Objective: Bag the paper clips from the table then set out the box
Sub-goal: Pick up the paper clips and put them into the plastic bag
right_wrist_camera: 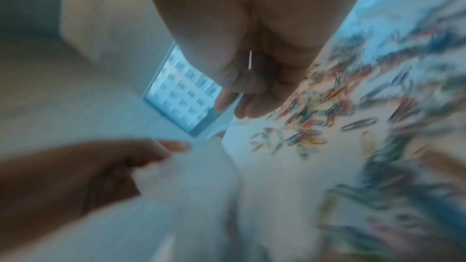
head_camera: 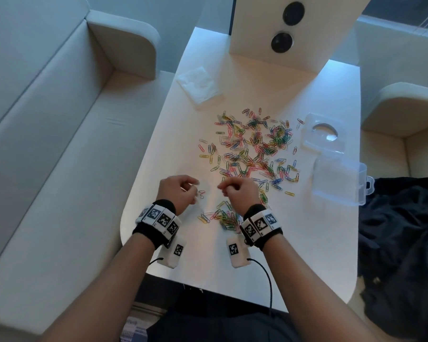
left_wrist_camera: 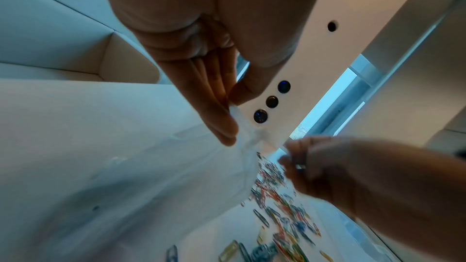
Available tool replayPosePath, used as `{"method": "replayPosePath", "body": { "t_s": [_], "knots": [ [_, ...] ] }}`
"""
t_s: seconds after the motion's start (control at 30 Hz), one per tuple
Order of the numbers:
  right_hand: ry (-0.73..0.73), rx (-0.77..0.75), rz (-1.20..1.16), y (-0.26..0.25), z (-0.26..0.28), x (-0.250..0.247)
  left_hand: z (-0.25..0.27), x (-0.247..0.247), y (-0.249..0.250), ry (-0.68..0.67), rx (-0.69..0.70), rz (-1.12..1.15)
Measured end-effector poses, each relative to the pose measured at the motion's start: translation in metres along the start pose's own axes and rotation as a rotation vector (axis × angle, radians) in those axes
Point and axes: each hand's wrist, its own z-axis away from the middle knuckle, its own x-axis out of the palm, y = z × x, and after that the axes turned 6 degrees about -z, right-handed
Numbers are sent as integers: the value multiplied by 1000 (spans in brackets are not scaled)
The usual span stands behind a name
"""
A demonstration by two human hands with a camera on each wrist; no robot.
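Both hands over near counter [head_camera: 173, 149] edge. We note left hand [head_camera: 177, 193] grip pinching clear bag [left_wrist_camera: 248, 136] rim; right hand [head_camera: 237, 191] curled, hold unclear to us. Paper clips [head_camera: 252, 146] scattered mid-counter; open clear box [head_camera: 336, 178] at right edge.

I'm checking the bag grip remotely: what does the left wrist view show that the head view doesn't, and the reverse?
Left wrist view only: the left hand's fingers and thumb pinching the edge of a clear plastic bag, which hangs below them.

Head view only: the open clear plastic box and its lid at the table's right edge, and a stack of spare bags farther back.

Both: the scattered coloured paper clips, the right hand close beside the left, and the white panel with round black holes.
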Motion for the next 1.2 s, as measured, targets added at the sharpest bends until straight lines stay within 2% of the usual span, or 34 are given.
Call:
{"method": "replayPosePath", "body": {
  "t_s": [0.03,0.07,0.17,0.2,0.27,0.47,0.7,0.8,0.93,1.0,1.1,1.2],
  "knots": [
    [25,-65,82,8,1,1,-1,-6,-2,19,-16,9],
    [-50,-155,242,18,3,5,-2,-11,-4,33,-29,20],
    [-483,-512,830,53,17,28,-6,-23,-9,55,-64,61],
    [-582,-564,965,65,21,34,-6,-24,-11,56,-71,75],
    [-670,-577,1128,80,27,41,-6,-25,-12,52,-80,86],
    [-557,-527,1313,91,30,22,1,-17,-12,10,-97,83],
    [-524,-497,1238,81,23,-5,4,5,-11,-75,-105,57],
    [-421,-367,999,80,13,-9,5,13,-10,-99,-102,51],
    [-28,-33,423,81,6,-26,7,22,-9,-128,-98,39],
    [102,169,105,81,8,-35,7,26,-8,-136,-99,43],
    [179,369,-485,79,12,-44,7,33,-6,-143,-100,50],
    [197,444,-988,61,19,-44,6,39,-2,-153,-95,58]
  ]
}}
